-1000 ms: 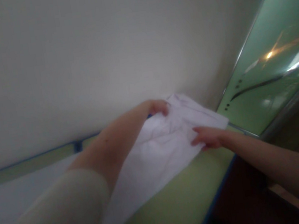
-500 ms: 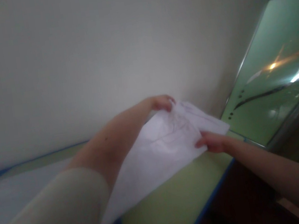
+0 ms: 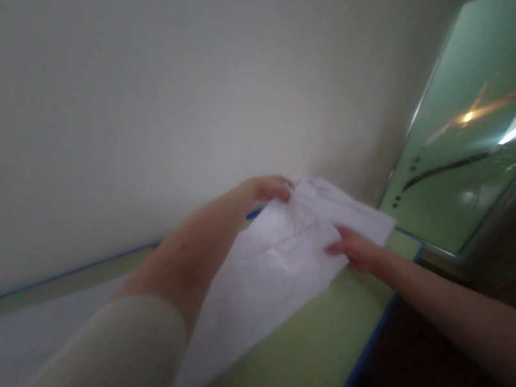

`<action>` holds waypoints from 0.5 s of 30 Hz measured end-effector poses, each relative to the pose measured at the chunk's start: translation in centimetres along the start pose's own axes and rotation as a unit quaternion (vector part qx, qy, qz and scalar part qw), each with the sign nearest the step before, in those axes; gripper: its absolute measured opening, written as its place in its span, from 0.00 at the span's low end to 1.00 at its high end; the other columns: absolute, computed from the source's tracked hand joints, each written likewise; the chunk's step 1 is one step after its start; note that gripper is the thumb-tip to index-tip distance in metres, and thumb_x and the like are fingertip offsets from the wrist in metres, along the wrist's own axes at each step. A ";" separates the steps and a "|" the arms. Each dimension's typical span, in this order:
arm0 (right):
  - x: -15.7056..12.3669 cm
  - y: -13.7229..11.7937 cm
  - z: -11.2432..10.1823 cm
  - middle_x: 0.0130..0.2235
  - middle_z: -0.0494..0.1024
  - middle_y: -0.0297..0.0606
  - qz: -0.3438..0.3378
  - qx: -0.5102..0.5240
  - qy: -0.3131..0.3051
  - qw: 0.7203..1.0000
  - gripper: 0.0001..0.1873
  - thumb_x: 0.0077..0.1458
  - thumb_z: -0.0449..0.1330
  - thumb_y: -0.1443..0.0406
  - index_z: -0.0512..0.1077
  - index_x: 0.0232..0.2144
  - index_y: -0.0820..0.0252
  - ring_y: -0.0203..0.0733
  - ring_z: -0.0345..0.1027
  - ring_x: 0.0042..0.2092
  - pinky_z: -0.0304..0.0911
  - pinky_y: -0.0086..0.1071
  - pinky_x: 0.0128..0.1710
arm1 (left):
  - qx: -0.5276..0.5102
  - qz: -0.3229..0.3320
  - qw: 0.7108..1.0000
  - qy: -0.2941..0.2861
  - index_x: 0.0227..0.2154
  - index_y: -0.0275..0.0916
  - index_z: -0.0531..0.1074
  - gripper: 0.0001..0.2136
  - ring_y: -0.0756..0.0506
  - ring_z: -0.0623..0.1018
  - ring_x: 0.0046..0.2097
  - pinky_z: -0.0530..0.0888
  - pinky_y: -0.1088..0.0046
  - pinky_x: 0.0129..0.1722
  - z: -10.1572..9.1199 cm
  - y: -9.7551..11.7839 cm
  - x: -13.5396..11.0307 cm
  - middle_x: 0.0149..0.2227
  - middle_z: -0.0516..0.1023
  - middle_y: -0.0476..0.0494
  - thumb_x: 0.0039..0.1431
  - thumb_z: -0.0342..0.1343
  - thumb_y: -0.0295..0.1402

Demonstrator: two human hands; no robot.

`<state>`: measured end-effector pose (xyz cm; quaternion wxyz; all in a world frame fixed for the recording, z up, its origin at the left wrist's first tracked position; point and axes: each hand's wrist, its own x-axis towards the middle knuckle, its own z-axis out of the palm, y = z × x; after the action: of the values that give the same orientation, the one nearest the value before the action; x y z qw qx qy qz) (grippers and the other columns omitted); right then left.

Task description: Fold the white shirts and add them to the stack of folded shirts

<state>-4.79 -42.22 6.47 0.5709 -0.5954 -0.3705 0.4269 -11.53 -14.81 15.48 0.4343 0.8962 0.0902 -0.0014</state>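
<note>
A long white sheet [image 3: 254,297], paper or thin film, stretches along a pale green surface [image 3: 283,364] with blue edging. My left hand [image 3: 273,188] is closed on its far edge, beside the wall. On the near edge, my right hand [image 3: 356,248] pinches the sheet between thumb and fingers. Between the hands the sheet is creased and lifted a little. Past my right hand its end is folded over and shows faint lines. My left forearm covers part of the sheet's middle.
A plain grey-white wall [image 3: 167,103] rises behind the surface. To the right stands a glossy green panel [image 3: 480,95] with a metal frame, dark markings and light reflections. Beyond the blue edge, the lower right is dark, with a wooden-looking floor [image 3: 515,258].
Both hands have shifted slightly to the left with the sheet, the left one also a bit lower in view. The grip of each looks the same.
</note>
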 end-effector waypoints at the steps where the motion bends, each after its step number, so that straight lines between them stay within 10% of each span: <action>1: -0.1 -0.2 0.1 0.43 0.77 0.42 -0.004 -0.015 0.028 0.999 0.39 0.32 0.64 0.72 0.64 0.52 0.58 0.46 0.73 0.37 0.68 0.39 0.36 | 0.008 0.002 1.000 0.005 0.36 0.39 0.72 0.21 0.45 0.76 0.34 0.71 0.74 0.32 -0.1 -0.1 0.0 0.32 0.76 0.46 0.32 0.57 0.25; 7: 0.0 -5.1 1.1 0.40 0.76 0.43 -0.015 -0.146 0.093 0.985 0.33 0.30 0.60 0.76 0.68 0.44 0.59 0.45 0.71 0.35 0.68 0.39 0.36 | 0.093 0.020 0.995 0.042 0.36 0.39 0.75 0.22 0.46 0.74 0.37 0.69 0.75 0.38 -1.2 0.7 -0.1 0.33 0.77 0.47 0.31 0.57 0.25; 15: 5.9 -11.5 7.7 0.36 0.72 0.37 -0.147 -0.238 -0.085 0.956 0.36 0.33 0.61 0.77 0.63 0.49 0.61 0.44 0.69 0.36 0.67 0.40 0.37 | 0.307 -0.004 0.942 0.138 0.37 0.38 0.77 0.19 0.47 0.72 0.39 0.65 0.76 0.41 -7.6 0.1 -3.1 0.33 0.77 0.49 0.35 0.57 0.26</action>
<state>-9.32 -33.06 17.59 0.4352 -0.6144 -0.5924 0.2866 -15.17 -9.40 20.55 0.1215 0.9770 0.1486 0.0931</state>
